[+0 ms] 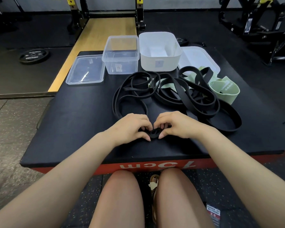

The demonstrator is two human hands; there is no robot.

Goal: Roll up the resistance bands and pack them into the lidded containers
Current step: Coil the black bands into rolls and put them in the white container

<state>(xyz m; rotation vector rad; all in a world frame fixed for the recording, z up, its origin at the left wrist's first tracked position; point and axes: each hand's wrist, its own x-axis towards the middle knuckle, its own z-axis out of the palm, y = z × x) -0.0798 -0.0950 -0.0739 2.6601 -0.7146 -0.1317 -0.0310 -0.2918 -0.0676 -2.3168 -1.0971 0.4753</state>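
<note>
Fingers (146,128) of left hand (130,127) and right hand (176,125) pinched a small black band roll (154,133) at the worktop's (72,120) near edge, loose black bands (179,94) tangled beyond, clear container (121,55) and white container (159,51) open farthest back.

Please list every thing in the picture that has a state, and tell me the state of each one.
Clear box: open, empty.
Clear lid: off, flat beside the clear box.
White box: open, no bands inside.
White lid: off, lying partly under the bands.
Black bands: loose, tangled pile.
Green bands: unrolled, among the black ones.
Small black roll: being wound.
Left hand: pinching the roll.
Right hand: pinching the roll.
</note>
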